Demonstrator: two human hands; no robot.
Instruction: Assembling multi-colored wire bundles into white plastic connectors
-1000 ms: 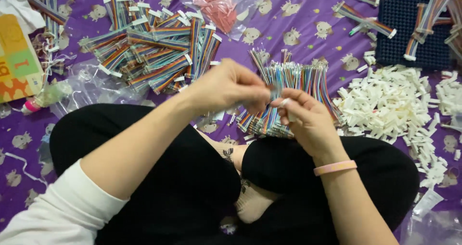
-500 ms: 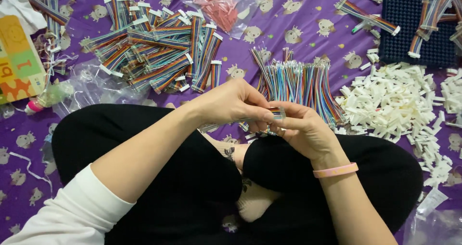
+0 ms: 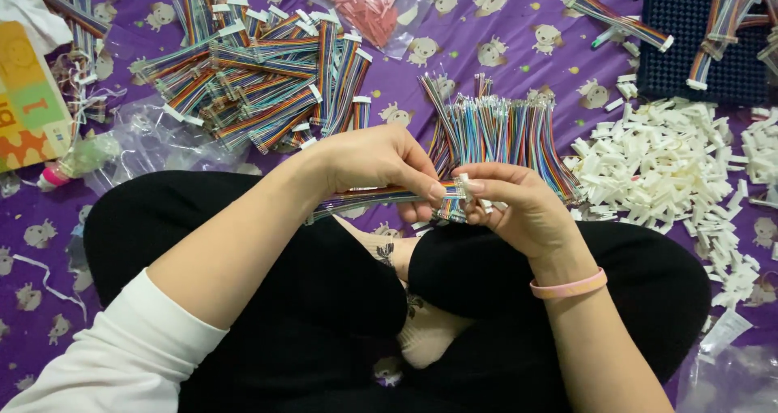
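Hands had drawn lower toward the lap since a second before: the left hand point(image 3: 381, 166) pinched a rainbow ribbon cable point(image 3: 365, 198) flat, while the right hand point(image 3: 519, 206) pinched a white connector housing point(image 3: 465, 188) onto its end. Cable and housing now touched, above the crossed legs, near the loose wire bundle point(image 3: 502, 133)

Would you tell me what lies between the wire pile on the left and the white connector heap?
In the head view, a fanned bunch of loose coloured wires on the purple cloth.
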